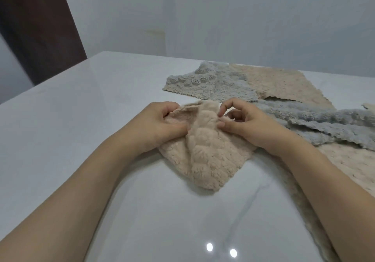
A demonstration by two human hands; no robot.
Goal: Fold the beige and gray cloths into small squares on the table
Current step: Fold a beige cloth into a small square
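A fluffy beige cloth (209, 156) lies partly folded in the middle of the white table (81, 103), with a raised ridge running down its centre. My left hand (160, 123) grips its left top edge, fingers curled around the fabric. My right hand (243, 121) pinches the ridge from the right side with thumb and fingertips. Behind my right hand a crumpled gray cloth (324, 123) stretches to the right. Farther back a gray cloth (211, 81) lies over a flat beige cloth (284, 83).
Another beige cloth (349, 160) lies under the crumpled gray one at the right and runs down under my right forearm. A dark brown panel (38, 28) stands beyond the table's far left corner. A pale wall is behind the table.
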